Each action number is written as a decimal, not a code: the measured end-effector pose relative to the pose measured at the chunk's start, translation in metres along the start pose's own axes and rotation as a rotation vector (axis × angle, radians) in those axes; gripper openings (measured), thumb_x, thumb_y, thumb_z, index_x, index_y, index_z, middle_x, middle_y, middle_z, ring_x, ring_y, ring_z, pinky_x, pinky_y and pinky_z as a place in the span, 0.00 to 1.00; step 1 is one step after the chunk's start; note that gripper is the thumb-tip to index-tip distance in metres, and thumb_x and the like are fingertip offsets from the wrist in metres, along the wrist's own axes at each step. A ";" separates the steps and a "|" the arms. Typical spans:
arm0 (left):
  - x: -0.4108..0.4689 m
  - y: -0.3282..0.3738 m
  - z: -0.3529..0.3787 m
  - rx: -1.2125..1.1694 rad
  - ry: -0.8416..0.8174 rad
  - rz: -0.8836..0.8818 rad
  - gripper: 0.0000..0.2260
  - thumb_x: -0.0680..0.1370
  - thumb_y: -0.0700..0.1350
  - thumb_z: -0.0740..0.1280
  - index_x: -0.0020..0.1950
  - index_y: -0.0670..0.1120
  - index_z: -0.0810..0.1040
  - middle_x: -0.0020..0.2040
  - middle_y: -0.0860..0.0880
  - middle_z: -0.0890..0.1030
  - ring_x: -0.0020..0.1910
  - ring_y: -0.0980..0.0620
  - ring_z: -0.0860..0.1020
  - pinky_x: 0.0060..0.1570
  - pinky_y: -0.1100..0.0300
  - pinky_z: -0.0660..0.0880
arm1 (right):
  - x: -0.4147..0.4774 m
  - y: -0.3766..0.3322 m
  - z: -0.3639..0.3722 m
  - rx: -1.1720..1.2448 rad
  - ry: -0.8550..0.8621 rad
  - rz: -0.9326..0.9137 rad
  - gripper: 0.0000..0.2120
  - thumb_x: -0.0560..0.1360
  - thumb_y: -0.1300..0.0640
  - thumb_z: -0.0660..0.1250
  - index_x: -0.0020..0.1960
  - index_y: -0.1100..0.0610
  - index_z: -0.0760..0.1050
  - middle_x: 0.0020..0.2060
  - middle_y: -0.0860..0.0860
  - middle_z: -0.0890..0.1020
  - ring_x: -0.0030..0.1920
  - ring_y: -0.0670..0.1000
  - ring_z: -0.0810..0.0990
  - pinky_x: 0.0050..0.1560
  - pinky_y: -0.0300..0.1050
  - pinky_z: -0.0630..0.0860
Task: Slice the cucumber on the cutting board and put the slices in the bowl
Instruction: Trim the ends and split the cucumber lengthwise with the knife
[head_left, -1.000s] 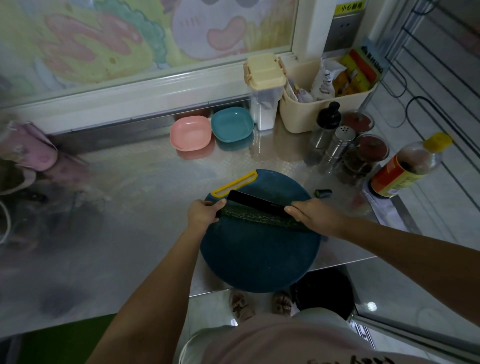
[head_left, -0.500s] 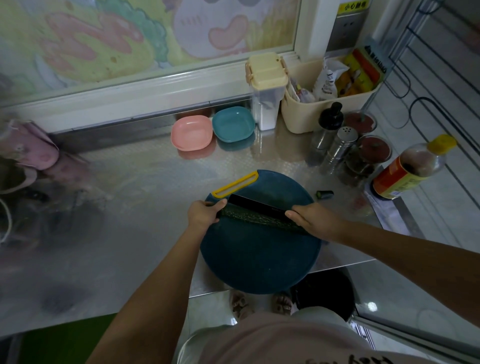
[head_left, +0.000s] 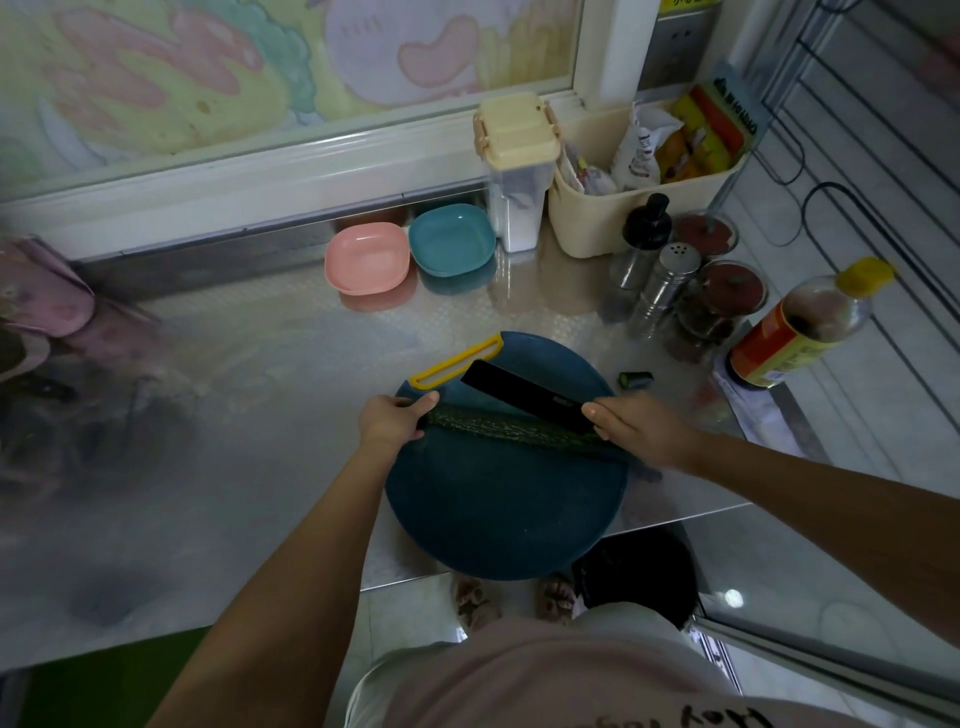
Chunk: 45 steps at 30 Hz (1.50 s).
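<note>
Lying left-to-right across the cutting board (head_left: 498, 509), the cucumber (head_left: 498, 427) has its left end held by the left hand (head_left: 387, 423); the right hand (head_left: 639, 431) grips the knife (head_left: 519, 392) at its right end, blade nearly parallel.

Dim, underexposed scene; blurred left edge, wide-angle bending, faint countertop (head_left: 270, 364) glare

Bare counter (head_left: 291, 364) between board (head_left: 498, 519) and bowls (head_left: 410, 254); jars (head_left: 722, 306) apparently crowd right.
</note>
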<state>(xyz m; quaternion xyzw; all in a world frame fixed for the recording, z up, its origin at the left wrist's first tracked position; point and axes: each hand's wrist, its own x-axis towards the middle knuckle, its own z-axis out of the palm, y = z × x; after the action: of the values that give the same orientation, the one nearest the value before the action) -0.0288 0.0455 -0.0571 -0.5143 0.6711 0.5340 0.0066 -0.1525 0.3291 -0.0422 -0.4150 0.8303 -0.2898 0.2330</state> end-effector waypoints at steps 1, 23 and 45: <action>0.000 0.000 0.000 -0.002 -0.002 -0.002 0.17 0.71 0.49 0.74 0.50 0.36 0.78 0.49 0.40 0.79 0.34 0.52 0.76 0.48 0.52 0.79 | -0.001 0.001 0.000 -0.003 -0.010 0.002 0.19 0.78 0.41 0.47 0.33 0.46 0.65 0.27 0.45 0.71 0.31 0.42 0.73 0.35 0.34 0.64; 0.003 -0.001 0.003 -0.024 0.012 -0.030 0.16 0.71 0.48 0.74 0.50 0.37 0.77 0.45 0.43 0.77 0.42 0.47 0.78 0.48 0.53 0.79 | 0.006 -0.005 -0.004 -0.057 -0.085 0.005 0.22 0.79 0.42 0.48 0.37 0.55 0.69 0.30 0.52 0.75 0.32 0.50 0.74 0.39 0.51 0.71; -0.004 -0.010 0.000 -0.026 0.047 -0.073 0.15 0.71 0.50 0.74 0.32 0.42 0.74 0.33 0.46 0.76 0.18 0.61 0.74 0.50 0.47 0.78 | 0.015 -0.019 -0.001 -0.270 -0.166 -0.084 0.16 0.81 0.48 0.51 0.38 0.54 0.64 0.27 0.44 0.65 0.32 0.50 0.69 0.37 0.44 0.62</action>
<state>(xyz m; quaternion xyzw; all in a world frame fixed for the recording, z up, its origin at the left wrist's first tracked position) -0.0198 0.0498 -0.0620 -0.5508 0.6447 0.5301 0.0036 -0.1508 0.3073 -0.0309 -0.4994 0.8216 -0.1500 0.2305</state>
